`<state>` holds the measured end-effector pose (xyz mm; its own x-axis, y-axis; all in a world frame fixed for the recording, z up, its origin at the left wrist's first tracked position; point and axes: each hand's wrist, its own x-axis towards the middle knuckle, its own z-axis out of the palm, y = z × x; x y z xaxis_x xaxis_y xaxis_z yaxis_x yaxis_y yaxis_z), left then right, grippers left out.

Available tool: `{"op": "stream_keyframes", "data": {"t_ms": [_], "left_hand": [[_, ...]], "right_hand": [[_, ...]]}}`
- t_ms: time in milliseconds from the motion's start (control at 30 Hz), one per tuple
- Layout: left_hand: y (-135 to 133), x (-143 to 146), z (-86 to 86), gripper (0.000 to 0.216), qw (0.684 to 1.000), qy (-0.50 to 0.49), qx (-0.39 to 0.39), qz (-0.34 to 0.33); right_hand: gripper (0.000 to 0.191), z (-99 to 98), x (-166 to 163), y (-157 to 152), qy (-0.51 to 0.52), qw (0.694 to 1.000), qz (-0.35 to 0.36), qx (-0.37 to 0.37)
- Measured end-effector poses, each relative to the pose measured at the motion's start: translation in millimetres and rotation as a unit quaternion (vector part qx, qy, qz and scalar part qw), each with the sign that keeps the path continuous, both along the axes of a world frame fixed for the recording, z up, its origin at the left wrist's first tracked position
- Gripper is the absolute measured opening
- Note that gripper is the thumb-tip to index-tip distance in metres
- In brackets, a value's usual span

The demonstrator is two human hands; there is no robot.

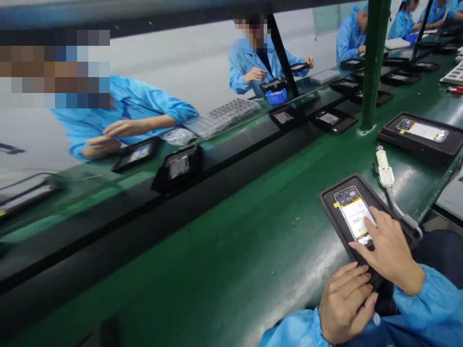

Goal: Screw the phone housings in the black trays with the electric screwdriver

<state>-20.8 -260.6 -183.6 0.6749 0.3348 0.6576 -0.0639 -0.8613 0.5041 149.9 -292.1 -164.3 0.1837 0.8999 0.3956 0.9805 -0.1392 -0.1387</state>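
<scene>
A black tray [331,205] lies at the near edge of the green conveyor belt [231,250]. In it sits an open phone [354,212] with its white battery showing. My right hand [388,250] rests on the tray, fingers stretched out, fingertips pressing on the lower part of the phone. My left hand [345,303] is at the tray's near end, fingers curled and pressed together against its edge; what they grip is hidden. Both arms wear blue sleeves.
A white plug on a grey cable [385,173] lies right of the tray. Another tray with a phone [421,132] sits further right. A green post [372,67] stands on the belt. Several blue-coated people work across the line, with more trays [331,119].
</scene>
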Motion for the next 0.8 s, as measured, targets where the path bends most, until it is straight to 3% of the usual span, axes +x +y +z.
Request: {"op": "stream_keyframes", "data": {"t_ms": [67, 133, 300, 400, 533, 600, 667, 733, 800], "left_hand": [[-1, 1, -0.9, 0.011, 1.0, -0.01, -0.001, 0.008], [-1, 2, -2.4, 0.009, 1.0, -0.018, 0.002, 0.012], [-1, 3, -6.8, 0.008, 1.0, -0.028, 0.006, 0.004], [0, 4, -7.7, 0.009, 0.999, -0.035, 0.003, 0.011], [0, 1, -4.4, 0.011, 1.0, -0.019, 0.015, 0.013], [1, -4, -3.1, 0.016, 0.998, 0.001, 0.029, 0.057], [2, -10, -5.4, 0.032, 0.987, 0.056, 0.032, 0.15], [3, -16, -12.9, 0.054, 0.962, 0.131, 0.008, 0.24], [1, -16, -23.6, 0.071, 0.943, 0.183, -0.036, 0.277]], "right_hand": [[0.043, -4.6, -20, 16, -0.034, 0.997, -0.027, -0.07], [0.039, -8.0, -29, 21, -0.066, 0.992, -0.042, -0.095], [0.04, -9.8, -17, 18, -0.096, 0.993, -0.022, -0.058], [0.044, -4.5, 11, 20, 0.035, 0.999, -0.004, 0.034], [0.044, 2.9, 31, 12, 0.274, 0.951, -0.041, 0.135], [0.045, 3.1, 29, -6, 0.301, 0.941, -0.039, 0.151], [0.044, -0.9, 25, -31, 0.27, 0.948, -0.037, 0.167], [0.038, -10.0, 25, -57, 0.228, 0.958, -0.055, 0.166], [0.036, -22.6, 28, -78, 0.213, 0.963, -0.081, 0.145]]}}
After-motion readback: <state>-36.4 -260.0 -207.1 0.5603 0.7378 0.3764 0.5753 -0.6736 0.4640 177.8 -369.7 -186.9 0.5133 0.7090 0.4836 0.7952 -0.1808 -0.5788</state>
